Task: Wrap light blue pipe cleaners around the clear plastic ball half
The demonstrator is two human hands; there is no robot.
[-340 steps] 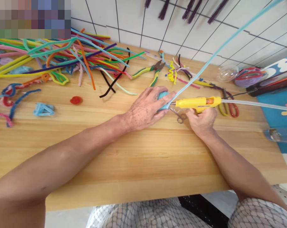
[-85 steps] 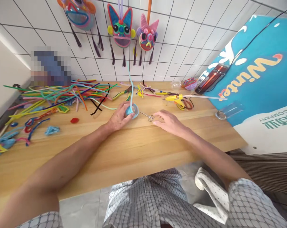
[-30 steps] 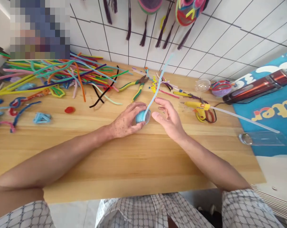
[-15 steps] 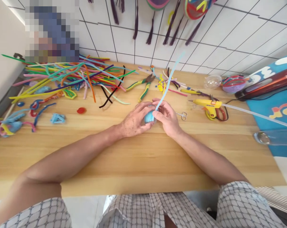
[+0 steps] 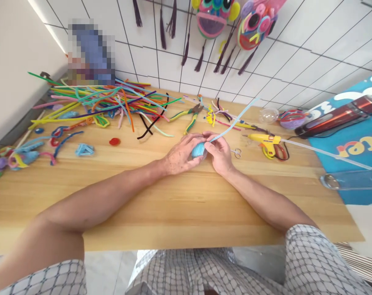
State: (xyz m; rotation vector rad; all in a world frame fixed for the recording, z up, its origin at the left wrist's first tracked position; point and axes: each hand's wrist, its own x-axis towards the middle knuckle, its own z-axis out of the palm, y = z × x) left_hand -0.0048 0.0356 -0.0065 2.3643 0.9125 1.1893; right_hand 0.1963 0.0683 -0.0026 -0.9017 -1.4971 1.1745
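My left hand [image 5: 181, 156] is wrapped round a small ball [image 5: 199, 150] covered in light blue windings, just above the wooden table. A light blue pipe cleaner [image 5: 235, 122] runs from the ball up and to the right, its far end free. My right hand [image 5: 219, 152] pinches this pipe cleaner between thumb and fingers close against the ball. The ball's underside and far side are hidden by my fingers. Small scissors [image 5: 236, 153] lie just right of my right hand.
Many coloured pipe cleaners [image 5: 112, 100] are heaped at the back left. Yellow-green pliers [image 5: 190, 116] lie behind my hands. A yellow glue gun [image 5: 264, 141], a dark red flask [image 5: 339, 116] and a clear plastic cup [image 5: 352, 180] are to the right. A red cap [image 5: 114, 141] sits left.
The pipe cleaner's free end has swung down and to the right, so it now leans lower. Both hands stay at the ball. The camera view has shifted slightly.
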